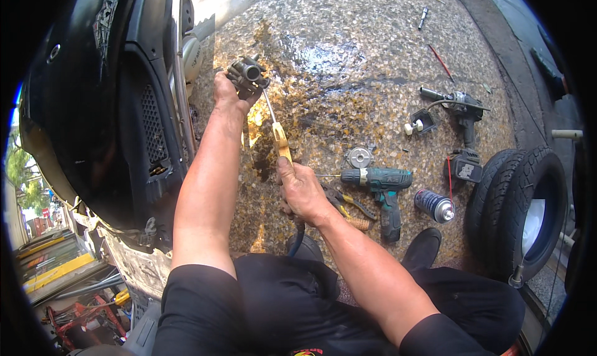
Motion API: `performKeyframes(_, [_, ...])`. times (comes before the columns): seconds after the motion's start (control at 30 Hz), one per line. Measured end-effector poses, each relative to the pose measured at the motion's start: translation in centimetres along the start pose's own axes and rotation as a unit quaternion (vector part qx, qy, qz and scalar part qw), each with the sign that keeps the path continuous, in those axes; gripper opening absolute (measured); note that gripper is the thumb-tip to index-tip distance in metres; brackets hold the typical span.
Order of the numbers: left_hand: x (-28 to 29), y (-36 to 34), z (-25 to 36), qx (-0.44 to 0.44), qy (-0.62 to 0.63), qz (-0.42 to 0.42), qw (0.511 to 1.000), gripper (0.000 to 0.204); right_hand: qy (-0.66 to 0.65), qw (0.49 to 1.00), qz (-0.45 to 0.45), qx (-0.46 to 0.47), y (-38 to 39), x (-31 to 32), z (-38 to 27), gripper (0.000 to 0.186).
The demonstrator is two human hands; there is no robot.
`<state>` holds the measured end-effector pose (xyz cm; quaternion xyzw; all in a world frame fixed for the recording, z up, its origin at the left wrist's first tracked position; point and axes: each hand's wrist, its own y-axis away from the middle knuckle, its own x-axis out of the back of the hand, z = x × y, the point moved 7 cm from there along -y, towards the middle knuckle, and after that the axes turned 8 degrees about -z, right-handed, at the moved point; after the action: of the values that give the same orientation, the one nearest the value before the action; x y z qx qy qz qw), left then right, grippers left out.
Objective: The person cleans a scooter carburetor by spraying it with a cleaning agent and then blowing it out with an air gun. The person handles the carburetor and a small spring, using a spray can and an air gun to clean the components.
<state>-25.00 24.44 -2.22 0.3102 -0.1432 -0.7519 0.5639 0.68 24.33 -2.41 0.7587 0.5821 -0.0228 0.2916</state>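
1. Head view: the left hand (pixel 227 93) was closed around a small dark metal engine part (pixel 247 74), held up beside the black scooter (pixel 118 101).
2. The right hand (pixel 300 191) gripped a yellow-handled air blower (pixel 281 141) (its thin tip touched the part).
3. On the speckled floor (pixel 348 57) lay a green drill (pixel 379 182), a spray can (pixel 434 206) and two tyres (pixel 522 200).

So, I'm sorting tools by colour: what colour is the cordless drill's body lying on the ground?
The cordless drill is teal green with black parts, seen in the head view.
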Motion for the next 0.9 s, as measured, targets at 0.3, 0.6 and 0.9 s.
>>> performKeyframes(0.3, [-0.2,0.5,-0.1,-0.003,0.02,-0.017,1.0,0.041,0.034,0.999,-0.017,0.006,0.3,-0.4,-0.6,0.061])
performKeyframes(0.6, [-0.2,1.1,-0.1,-0.002,0.012,-0.005,1.0,0.038,0.031,0.998,-0.044,-0.027,0.9,-0.4,-1.5,0.063])
performKeyframes(0.9, [-1.4,-0.4,-1.4,-0.005,0.029,-0.11,0.993,0.037,0.07,0.997,-0.008,0.013,0.3,-1.0,-1.7,0.061])
